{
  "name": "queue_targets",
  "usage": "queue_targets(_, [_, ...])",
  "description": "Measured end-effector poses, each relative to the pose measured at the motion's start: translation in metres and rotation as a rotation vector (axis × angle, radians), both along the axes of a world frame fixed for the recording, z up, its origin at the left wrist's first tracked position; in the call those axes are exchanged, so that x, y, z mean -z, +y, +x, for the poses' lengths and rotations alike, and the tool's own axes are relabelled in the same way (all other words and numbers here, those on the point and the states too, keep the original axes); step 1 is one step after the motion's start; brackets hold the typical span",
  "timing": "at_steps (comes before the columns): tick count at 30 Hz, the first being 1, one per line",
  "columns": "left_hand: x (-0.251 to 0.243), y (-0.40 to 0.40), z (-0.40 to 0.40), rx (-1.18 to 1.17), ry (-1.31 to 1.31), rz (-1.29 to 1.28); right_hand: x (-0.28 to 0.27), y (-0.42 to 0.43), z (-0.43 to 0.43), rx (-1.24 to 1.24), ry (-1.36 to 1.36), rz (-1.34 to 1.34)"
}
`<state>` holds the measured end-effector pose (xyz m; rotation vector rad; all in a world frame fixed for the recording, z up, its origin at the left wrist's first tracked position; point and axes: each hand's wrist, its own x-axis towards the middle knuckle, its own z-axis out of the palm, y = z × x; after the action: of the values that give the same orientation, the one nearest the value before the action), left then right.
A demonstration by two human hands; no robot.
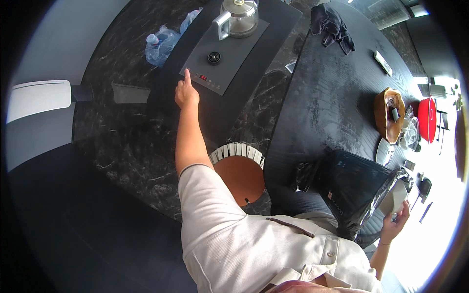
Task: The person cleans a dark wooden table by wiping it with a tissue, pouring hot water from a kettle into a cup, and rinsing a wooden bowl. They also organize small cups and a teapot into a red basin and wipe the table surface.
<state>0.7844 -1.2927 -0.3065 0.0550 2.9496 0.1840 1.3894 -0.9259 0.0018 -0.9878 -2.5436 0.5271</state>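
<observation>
My left hand (187,93) reaches forward, its index finger on or just over the near-left corner of a dark control panel (228,60) with a lit red display. The other fingers look curled, and nothing is held. On the panel's far end stands a glass kettle (243,21) with a metal lid and silver handle. Nearer me is a round black kettle connector (214,58). At the right my right hand (395,221) grips a white bowl-like thing (395,197) at the mouth of a black bin (353,179) lined with a black bag. Whether the bowl touches the bag, I cannot tell.
A dark wooden table (329,106) carries a dark cloth (331,27), a remote control (383,63), a wooden bowl (383,117) and glassware (411,130). A red basin (427,119) is beyond. Left of the kettle panel lies a plastic bag (163,44) with a bottle. A brown-topped round object (240,179) sits below.
</observation>
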Motion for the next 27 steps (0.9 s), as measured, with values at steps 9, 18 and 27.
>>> queue_targets(9, [0.003,-0.004,-0.024,0.088,-0.164,-0.186,0.0,-0.003,-0.003,0.032,0.041,0.004])
queue_targets(18, [0.0,0.001,-0.016,-0.029,-0.128,-0.08,-0.001,0.0,0.0,0.0,0.038,0.032])
queue_targets(27, [0.025,-0.022,0.037,-0.504,0.303,0.56,0.004,0.004,0.005,-0.026,0.104,0.018])
